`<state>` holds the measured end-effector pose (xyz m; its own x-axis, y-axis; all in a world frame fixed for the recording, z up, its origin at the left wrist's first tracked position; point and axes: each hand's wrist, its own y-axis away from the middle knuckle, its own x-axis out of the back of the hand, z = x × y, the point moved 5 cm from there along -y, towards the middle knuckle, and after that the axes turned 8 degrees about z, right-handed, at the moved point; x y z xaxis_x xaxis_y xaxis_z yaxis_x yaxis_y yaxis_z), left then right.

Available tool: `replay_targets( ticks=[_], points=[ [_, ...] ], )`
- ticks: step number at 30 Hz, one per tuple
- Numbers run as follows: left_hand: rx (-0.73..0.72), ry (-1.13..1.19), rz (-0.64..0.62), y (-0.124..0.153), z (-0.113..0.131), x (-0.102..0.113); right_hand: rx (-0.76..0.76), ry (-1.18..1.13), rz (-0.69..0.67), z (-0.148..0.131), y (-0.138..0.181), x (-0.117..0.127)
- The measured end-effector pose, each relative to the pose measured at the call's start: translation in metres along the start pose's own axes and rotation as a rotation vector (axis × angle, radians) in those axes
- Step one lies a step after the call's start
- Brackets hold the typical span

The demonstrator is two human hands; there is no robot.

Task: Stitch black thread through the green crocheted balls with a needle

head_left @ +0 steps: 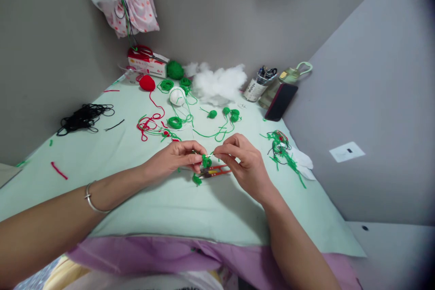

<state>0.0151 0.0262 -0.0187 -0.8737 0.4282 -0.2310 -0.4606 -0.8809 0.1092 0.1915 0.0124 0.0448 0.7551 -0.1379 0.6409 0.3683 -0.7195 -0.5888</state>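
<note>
Near the table's middle, my left hand point(180, 158) pinches a small green crocheted piece point(206, 161) between thumb and forefinger. My right hand point(243, 161) is closed on a thin metal needle point(210, 156), its tip meeting the green piece; whether it is a hook or a sewing needle is too small to tell. Below the fingers lie orange-handled thread snips point(219, 171), partly covered by my right hand. Another small green crocheted piece point(197, 180) rests by the snips' blades. Just beyond my left hand are little red, white and green crocheted bits point(166, 133).
At the back sit a red yarn ball point(147, 83), a white yarn ball point(177, 96), a green yarn ball point(175, 70) and white stuffing point(219, 84). Black yarn point(84, 118) lies left. A pen cup point(256, 87), phone point(281, 102) and yarn scraps point(283, 149) are right.
</note>
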Motion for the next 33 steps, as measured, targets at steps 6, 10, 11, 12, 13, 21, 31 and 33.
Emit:
replay_targets(
  ticks=[6,10,11,12,13,21,31,33],
  points=[
    [0.015,0.020,-0.026,0.001,0.000,-0.003,-0.049,-0.106,0.023,0.000,0.002,-0.010],
    [0.032,0.032,0.000,0.000,-0.001,-0.003,-0.148,-0.123,0.071,0.005,0.003,-0.012],
    [0.040,0.035,0.007,0.000,-0.001,-0.003,-0.157,-0.132,0.070,0.004,0.003,-0.013],
    [0.048,0.040,0.015,0.000,-0.002,-0.002,-0.151,-0.148,0.053,0.003,0.003,-0.014],
    [0.054,0.046,0.026,0.000,-0.003,-0.002,-0.132,-0.165,0.026,0.001,0.003,-0.016],
    [0.052,-0.089,0.056,0.000,-0.004,-0.004,-0.049,-0.087,-0.032,-0.009,0.008,-0.026],
    [0.059,-0.194,0.025,-0.001,-0.003,-0.003,-0.597,-0.898,0.221,0.008,-0.001,0.004],
    [0.074,-0.172,0.025,-0.002,-0.003,-0.002,-0.603,-0.902,0.346,0.016,-0.003,0.016]
  ],
)
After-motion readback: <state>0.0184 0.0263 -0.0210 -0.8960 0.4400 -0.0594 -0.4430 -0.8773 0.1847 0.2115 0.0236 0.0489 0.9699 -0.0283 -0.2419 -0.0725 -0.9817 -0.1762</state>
